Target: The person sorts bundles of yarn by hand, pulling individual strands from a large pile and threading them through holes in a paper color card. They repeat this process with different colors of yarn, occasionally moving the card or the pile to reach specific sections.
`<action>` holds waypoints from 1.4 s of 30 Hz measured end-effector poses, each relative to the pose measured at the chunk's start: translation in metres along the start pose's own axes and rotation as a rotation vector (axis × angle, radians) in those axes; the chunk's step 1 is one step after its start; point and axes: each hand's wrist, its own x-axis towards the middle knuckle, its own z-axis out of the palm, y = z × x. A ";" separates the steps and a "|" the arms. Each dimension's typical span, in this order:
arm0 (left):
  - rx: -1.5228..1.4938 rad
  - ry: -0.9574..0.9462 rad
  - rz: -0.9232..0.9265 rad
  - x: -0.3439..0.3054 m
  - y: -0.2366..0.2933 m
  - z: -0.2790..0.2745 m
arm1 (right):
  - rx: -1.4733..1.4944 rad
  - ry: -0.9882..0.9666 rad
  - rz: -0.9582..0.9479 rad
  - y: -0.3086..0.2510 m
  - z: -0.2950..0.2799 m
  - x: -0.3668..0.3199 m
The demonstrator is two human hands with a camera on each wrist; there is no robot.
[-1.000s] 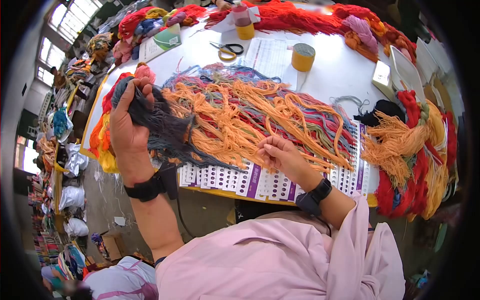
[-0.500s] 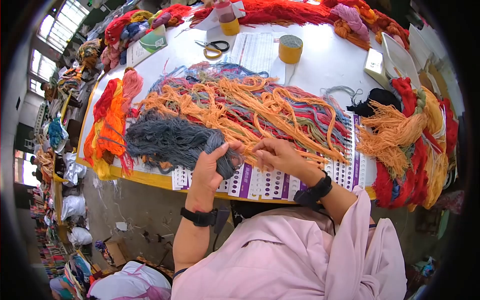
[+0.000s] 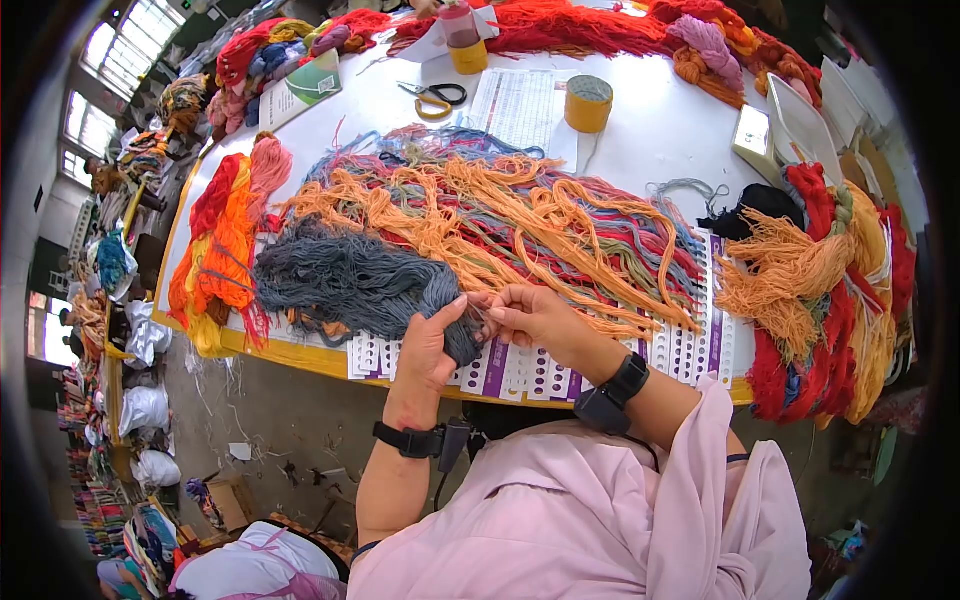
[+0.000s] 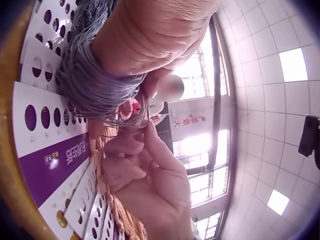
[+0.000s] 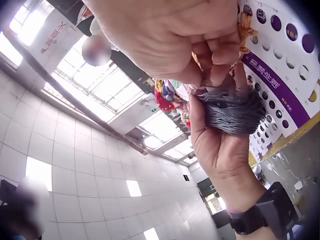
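A slate-grey yarn skein lies along the table's near edge, left of the middle. My left hand grips its right, looped end, thumb on top. In the right wrist view the grey loops run across that hand's fingers. My right hand meets it at the loop end, thumb and forefinger pinching a few thin strands. The left wrist view shows these strands drawn out from the loops. Orange yarn over multicoloured strands lies just beyond both hands.
White-and-purple cards with punched holes line the near edge. Red, orange and yellow skeins lie left; a mixed yarn bundle hangs over the right edge. Further back are scissors, a tape roll and a printed sheet.
My left hand has brought the raised grey skein down and right, laying it along the near edge. My right hand has moved left to the loop end and now pinches strands there.
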 end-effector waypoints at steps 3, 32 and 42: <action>-0.045 -0.039 0.026 0.001 -0.002 0.002 | 0.013 -0.002 -0.026 0.003 -0.001 -0.001; -0.094 -0.032 0.017 -0.002 -0.002 -0.002 | 0.078 0.082 -0.035 0.011 0.003 0.003; -0.033 -0.039 0.015 0.001 -0.003 -0.009 | -0.019 0.082 -0.022 0.004 0.012 0.006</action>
